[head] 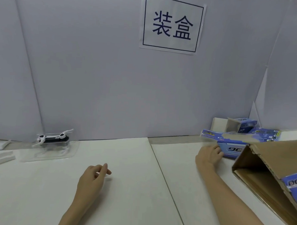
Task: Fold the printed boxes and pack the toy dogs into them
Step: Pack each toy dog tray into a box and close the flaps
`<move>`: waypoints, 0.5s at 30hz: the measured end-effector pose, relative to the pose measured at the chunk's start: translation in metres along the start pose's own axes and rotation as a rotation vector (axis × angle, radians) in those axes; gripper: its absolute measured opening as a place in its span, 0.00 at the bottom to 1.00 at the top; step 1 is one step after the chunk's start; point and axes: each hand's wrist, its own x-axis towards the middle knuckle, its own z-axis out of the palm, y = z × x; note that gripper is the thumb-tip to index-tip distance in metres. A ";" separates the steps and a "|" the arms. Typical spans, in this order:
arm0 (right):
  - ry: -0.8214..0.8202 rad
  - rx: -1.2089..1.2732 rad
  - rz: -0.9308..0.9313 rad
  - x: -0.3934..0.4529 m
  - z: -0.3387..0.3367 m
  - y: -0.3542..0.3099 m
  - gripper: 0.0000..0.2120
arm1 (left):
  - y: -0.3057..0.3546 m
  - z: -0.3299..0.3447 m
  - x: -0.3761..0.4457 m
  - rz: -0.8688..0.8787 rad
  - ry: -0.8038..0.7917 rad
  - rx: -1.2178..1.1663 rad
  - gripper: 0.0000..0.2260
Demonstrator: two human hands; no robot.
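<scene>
Printed box (pixel 231 149) at the far right of the surface (pixel 123 180), right hand (pixel 209 156) gripping its near end; blurred.

Judged step: fetching a box to fold. Next it needs bringing to centre and squaring up. Left hand (pixel 93 175) hovers loosely curled, empty. Toy dog (pixel 52 138) far left on clear tray. Grey partition behind, paper sign.
</scene>
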 end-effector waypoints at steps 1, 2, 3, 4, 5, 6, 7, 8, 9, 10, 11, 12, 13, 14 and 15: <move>0.040 0.026 -0.033 -0.007 -0.004 -0.003 0.23 | 0.000 0.000 0.000 0.005 -0.001 0.003 0.16; 0.086 0.060 -0.069 -0.014 -0.009 -0.007 0.23 | 0.001 0.000 0.000 0.010 -0.002 0.008 0.16; 0.135 0.109 -0.109 -0.024 -0.014 -0.011 0.23 | 0.001 -0.001 0.000 0.017 -0.002 0.014 0.16; 0.181 0.182 -0.153 -0.034 -0.020 -0.014 0.25 | 0.002 -0.001 -0.001 0.027 -0.003 0.019 0.15; 0.218 0.284 -0.199 -0.045 -0.025 -0.017 0.27 | 0.002 -0.002 -0.001 0.037 -0.007 0.023 0.14; 0.258 0.401 -0.246 -0.056 -0.031 -0.019 0.28 | 0.003 -0.002 -0.002 0.043 -0.011 0.024 0.13; 0.306 0.522 -0.293 -0.068 -0.038 -0.022 0.29 | 0.004 -0.003 -0.003 0.047 -0.014 0.020 0.12; 0.359 0.642 -0.338 -0.080 -0.045 -0.024 0.28 | 0.005 -0.003 -0.004 0.049 -0.012 0.009 0.10; 0.415 0.756 -0.378 -0.092 -0.053 -0.026 0.27 | 0.007 -0.003 -0.005 0.051 -0.007 -0.005 0.08; 0.473 0.860 -0.412 -0.104 -0.061 -0.028 0.26 | 0.008 -0.004 -0.006 0.056 -0.003 -0.016 0.06; 0.528 0.963 -0.439 -0.115 -0.069 -0.030 0.24 | 0.009 -0.004 -0.008 0.065 -0.004 -0.023 0.05; 0.573 1.073 -0.461 -0.126 -0.076 -0.032 0.22 | 0.009 -0.004 -0.008 0.077 -0.005 -0.028 0.07; 0.605 1.187 -0.473 -0.136 -0.082 -0.033 0.20 | 0.010 -0.005 -0.009 0.089 -0.006 -0.037 0.09; 0.624 1.296 -0.476 -0.145 -0.088 -0.034 0.18 | 0.011 -0.005 -0.009 0.104 -0.004 -0.048 0.13; 0.621 1.395 -0.479 -0.152 -0.093 -0.034 0.16 | 0.013 -0.005 -0.010 0.127 -0.003 -0.060 0.17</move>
